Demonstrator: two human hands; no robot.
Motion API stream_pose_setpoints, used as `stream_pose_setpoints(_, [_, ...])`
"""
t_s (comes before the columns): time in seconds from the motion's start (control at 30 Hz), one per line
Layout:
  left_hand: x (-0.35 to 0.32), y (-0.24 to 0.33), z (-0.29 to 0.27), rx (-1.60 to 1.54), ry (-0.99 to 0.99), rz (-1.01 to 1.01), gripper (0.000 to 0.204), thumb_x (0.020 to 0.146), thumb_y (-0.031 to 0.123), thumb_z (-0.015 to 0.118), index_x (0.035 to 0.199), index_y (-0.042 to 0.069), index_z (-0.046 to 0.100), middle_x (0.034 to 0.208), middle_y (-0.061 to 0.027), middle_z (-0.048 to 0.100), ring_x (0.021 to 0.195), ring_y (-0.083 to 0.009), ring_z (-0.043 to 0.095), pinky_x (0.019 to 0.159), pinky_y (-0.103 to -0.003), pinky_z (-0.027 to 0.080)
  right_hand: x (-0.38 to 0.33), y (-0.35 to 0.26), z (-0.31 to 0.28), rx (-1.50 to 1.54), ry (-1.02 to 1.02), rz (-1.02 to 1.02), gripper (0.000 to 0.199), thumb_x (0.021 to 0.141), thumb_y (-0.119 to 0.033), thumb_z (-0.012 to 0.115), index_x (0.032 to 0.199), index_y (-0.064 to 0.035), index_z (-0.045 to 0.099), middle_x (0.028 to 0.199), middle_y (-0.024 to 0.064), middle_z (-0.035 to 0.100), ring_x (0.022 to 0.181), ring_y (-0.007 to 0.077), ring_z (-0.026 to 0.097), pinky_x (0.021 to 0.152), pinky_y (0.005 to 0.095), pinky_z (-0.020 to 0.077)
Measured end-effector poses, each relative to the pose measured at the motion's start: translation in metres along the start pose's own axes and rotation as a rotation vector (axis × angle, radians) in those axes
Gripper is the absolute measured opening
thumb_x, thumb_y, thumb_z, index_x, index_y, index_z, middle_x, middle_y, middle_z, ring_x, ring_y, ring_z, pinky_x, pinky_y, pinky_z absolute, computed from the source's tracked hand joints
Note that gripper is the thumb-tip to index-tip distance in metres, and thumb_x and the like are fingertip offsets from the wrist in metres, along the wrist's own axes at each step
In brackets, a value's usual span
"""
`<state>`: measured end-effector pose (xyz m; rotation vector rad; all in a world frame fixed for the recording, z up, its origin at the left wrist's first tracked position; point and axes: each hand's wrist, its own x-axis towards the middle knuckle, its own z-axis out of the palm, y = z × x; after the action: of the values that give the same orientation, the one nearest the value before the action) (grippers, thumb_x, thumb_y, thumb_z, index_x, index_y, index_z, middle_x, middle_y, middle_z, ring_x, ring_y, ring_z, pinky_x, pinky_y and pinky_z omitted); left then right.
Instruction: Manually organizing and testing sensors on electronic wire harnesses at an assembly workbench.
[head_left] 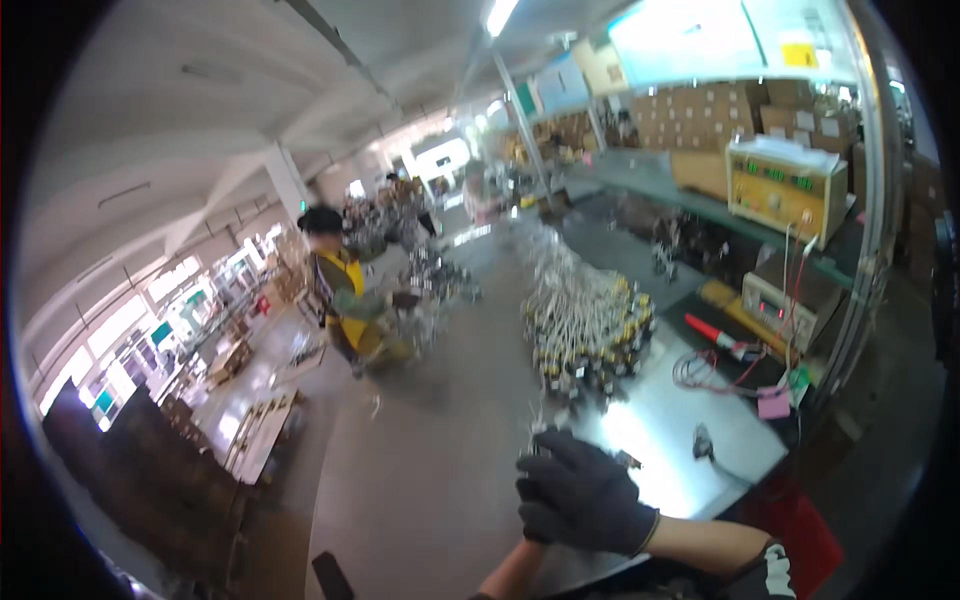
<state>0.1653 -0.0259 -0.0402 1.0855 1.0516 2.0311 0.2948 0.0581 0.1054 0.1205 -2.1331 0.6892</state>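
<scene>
Beside cable pile (585, 325), one gloved hand (580, 495)

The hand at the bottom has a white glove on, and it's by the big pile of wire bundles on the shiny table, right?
Not quite: the glove is dark, nearly black, not white. The rest holds: in the head view that gloved hand is near the pile of wire bundles on the shiny table. Which of the person's hands it is cannot be told.

**Workshop hall under strip lights**

A white ceiling (250, 90) filled the upper left, a strip light (498, 15) glowing at top centre. Bright windows (120, 330) lined the left. A grey floor (420, 470) spread below; cardboard boxes (700, 115) crowded shelves upper right.
</scene>
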Motion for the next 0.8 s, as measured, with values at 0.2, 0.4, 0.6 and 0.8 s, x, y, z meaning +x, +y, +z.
stream_pose_setpoints(0.2, [-0.005,-0.022,0.001,-0.402,-0.012,0.079,0.092,0.099,0.061,0.060,0.164,0.006,0.024,0.162,-0.0106,0.039,0.149,-0.0283,0.040,0.122,-0.044,0.033,0.013,0.050,0.017,0.023,-0.083,0.035,0.022,0.091,-0.027,0.073,0.109,-0.0134,0.071,0.096,0.0114,0.073,0.092,0.0326,0.073,0.082,0.0424,0.0599])
stream_pose_setpoints(0.4, [0.000,-0.045,-0.002,-0.326,0.147,-0.019,0.087,0.102,0.068,0.050,0.161,0.007,0.031,0.157,-0.0087,0.045,0.142,-0.0249,0.045,0.120,-0.042,0.036,0.003,0.064,0.040,0.178,-0.099,0.137,0.022,0.094,-0.025,0.067,0.110,-0.0116,0.072,0.102,0.0126,0.074,0.096,0.0340,0.072,0.084,0.0456,0.0576])
stream_pose_setpoints(0.6, [0.002,-0.097,-0.047,-0.154,0.110,0.077,0.066,0.107,0.058,0.049,0.150,0.007,0.046,0.148,-0.0099,0.050,0.134,-0.0244,0.049,0.116,-0.040,0.040,0.029,0.115,0.041,0.196,-0.040,0.123,0.021,0.097,-0.027,0.064,0.104,-0.0094,0.074,0.108,0.0111,0.074,0.098,0.0300,0.072,0.088,0.0433,0.0557])
stream_pose_setpoints(0.8, [0.007,-0.033,0.011,-0.213,0.055,0.216,0.063,0.109,0.043,0.050,0.156,0.002,0.041,0.153,-0.0141,0.048,0.146,-0.0273,0.041,0.122,-0.041,0.033,0.028,0.107,0.054,0.265,-0.160,-0.031,0.024,0.097,-0.030,0.064,0.110,-0.0116,0.073,0.098,0.0093,0.071,0.093,0.0320,0.067,0.091,0.0474,0.0512])
